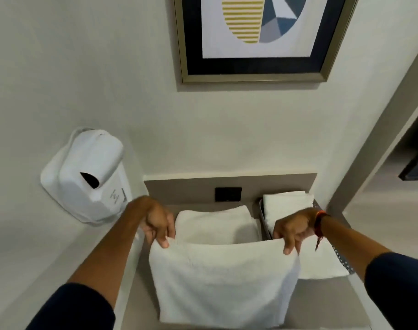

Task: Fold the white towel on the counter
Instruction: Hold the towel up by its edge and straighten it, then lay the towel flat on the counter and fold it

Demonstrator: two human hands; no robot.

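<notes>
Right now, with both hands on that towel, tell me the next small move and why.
Probably carry the pinched edge forward and lay it down to finish the fold. The left hand and right hand each pinch a top corner of the white towel, which is held up and hangs doubled over the counter. A folded towel lies behind it.

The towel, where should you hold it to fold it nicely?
Hold the towel by its two top corners, from above, as the left hand and right hand do now. Pinched there, the top edge stays stretched straight and the rest hangs flat, so it can probably be laid down evenly on the counter.
</notes>
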